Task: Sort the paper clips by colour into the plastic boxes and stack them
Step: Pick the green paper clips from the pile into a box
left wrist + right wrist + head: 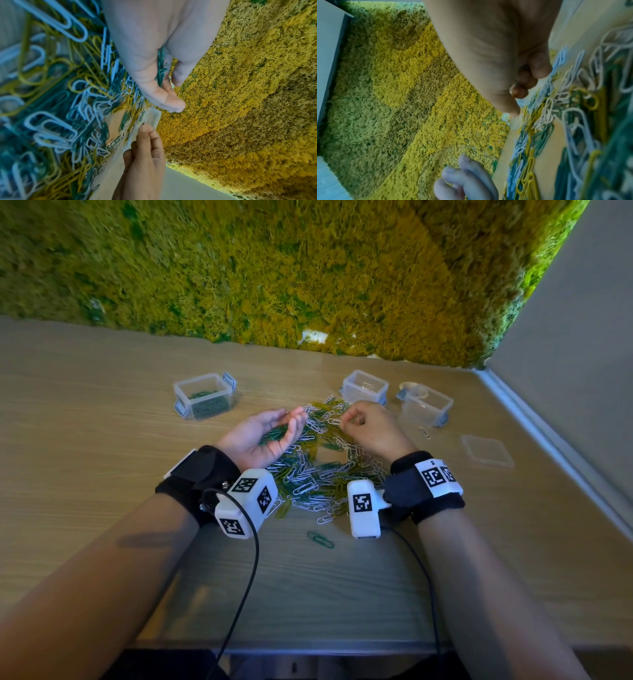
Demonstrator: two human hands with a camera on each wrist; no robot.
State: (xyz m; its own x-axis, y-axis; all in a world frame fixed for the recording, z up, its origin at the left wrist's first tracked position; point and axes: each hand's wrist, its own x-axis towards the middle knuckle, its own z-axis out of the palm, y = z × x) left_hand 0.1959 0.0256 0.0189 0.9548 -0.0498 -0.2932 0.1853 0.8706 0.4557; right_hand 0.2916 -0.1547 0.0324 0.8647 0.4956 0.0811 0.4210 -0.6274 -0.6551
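A mixed pile of green, white and yellow paper clips [322, 470] lies mid-table. My left hand [287, 424] is palm up at the pile's left edge, its fingers curled round a bunch of green clips [272, 435], seen again as green clips [161, 65] between palm and fingers. At the pile's far edge my right hand [346, 419] has curled fingers, and its thumb and forefinger pinch a small clip whose colour I cannot tell. One clear box [205, 397] at the back left holds green clips. Two more clear boxes [364, 386] [424, 405] stand at the back right.
A clear lid [486, 455] lies flat at the right. One loose white clip [424, 433] lies near the right box and a few green clips [320, 539] nearer me. A moss wall [308, 268] rises behind the table, and a grey wall closes the right side.
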